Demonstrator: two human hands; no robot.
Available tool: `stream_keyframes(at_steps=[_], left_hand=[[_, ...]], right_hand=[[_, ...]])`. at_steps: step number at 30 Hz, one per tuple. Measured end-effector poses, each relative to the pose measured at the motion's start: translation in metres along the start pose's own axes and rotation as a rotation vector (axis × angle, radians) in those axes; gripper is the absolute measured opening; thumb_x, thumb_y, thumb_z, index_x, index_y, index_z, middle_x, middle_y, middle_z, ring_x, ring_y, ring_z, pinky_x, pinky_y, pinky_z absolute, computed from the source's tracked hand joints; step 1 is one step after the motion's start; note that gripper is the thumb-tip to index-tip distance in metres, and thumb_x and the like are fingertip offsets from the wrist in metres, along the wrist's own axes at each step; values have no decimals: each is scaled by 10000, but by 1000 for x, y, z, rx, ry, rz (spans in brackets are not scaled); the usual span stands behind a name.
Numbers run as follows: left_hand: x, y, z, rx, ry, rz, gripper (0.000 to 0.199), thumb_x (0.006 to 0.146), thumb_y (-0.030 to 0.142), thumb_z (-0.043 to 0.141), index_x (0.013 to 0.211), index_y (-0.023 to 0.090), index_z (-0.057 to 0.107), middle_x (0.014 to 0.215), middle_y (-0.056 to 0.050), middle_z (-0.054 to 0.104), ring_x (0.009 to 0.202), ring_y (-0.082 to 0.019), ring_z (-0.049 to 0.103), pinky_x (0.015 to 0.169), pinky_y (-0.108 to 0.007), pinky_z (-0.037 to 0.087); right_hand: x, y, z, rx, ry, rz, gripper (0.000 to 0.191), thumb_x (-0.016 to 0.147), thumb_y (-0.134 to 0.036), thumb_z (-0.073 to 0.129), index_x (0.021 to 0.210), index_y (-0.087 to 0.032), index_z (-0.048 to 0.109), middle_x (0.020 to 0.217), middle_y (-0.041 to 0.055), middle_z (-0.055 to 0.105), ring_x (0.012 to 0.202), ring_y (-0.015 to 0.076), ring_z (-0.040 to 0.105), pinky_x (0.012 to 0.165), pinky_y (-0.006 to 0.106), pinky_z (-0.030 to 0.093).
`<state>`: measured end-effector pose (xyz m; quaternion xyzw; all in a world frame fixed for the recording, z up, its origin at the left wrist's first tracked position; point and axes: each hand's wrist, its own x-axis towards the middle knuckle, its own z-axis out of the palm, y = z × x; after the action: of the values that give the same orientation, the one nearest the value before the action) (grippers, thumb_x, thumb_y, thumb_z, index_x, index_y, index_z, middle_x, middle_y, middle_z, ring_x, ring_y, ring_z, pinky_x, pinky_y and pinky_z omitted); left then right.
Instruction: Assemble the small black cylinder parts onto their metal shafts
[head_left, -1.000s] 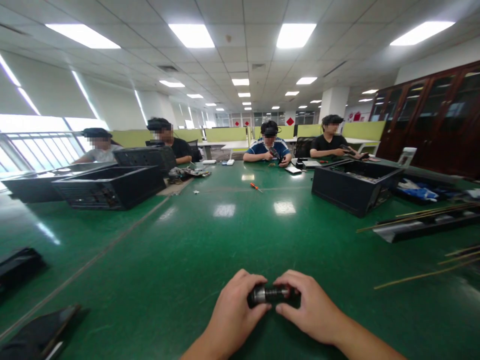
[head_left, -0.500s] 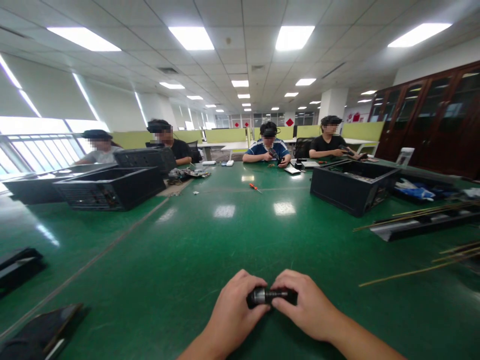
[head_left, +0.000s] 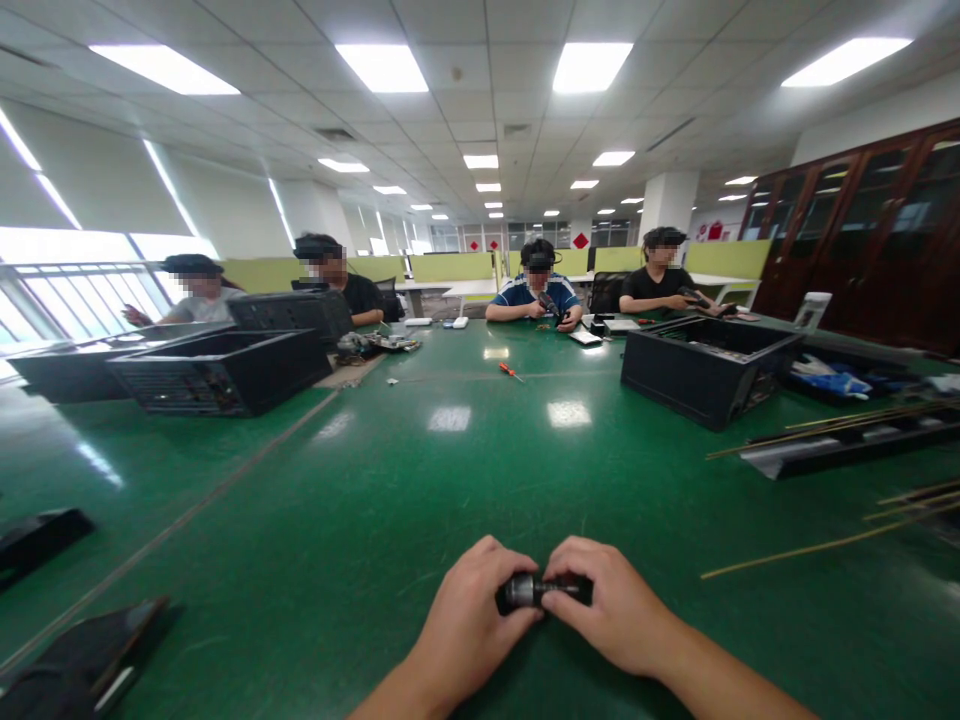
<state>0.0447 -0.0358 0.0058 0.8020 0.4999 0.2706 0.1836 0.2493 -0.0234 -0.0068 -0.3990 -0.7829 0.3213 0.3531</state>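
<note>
A dark cylindrical tool with a silvery collar [head_left: 523, 590] lies crosswise between my two hands, low in the middle of the view. My left hand [head_left: 474, 612] is wrapped round its left end. The fingers of my right hand [head_left: 609, 607] pinch the thinner part at the right, and a slim metal piece shows between them. Both hands are close above the green table [head_left: 420, 480]. What the palms cover cannot be seen.
Black computer cases [head_left: 225, 372] stand at the left, another case [head_left: 705, 370] at the right. An orange screwdriver [head_left: 508, 370] lies mid-table. Thin yellowish rods [head_left: 795, 553] and a metal rail are at the right, dark panels at the lower left. Several people sit across the table.
My hands keep nearly the same hold and place on the tool. At the far left, a seated person's hand has come up into view.
</note>
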Motion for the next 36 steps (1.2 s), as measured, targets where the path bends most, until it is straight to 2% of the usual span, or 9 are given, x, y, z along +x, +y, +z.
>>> stream_keyframes(at_steps=[36], left_hand=[[-1, -1, -10, -8, 41, -67, 329, 700, 142, 746, 1007, 250, 697, 919, -24, 648, 880, -194, 612, 807, -318, 490]], right_hand=[[1, 2, -5, -50, 33, 31, 73, 780, -136, 637, 821, -190, 663, 811, 5, 636, 751, 147, 587, 702, 251, 431]])
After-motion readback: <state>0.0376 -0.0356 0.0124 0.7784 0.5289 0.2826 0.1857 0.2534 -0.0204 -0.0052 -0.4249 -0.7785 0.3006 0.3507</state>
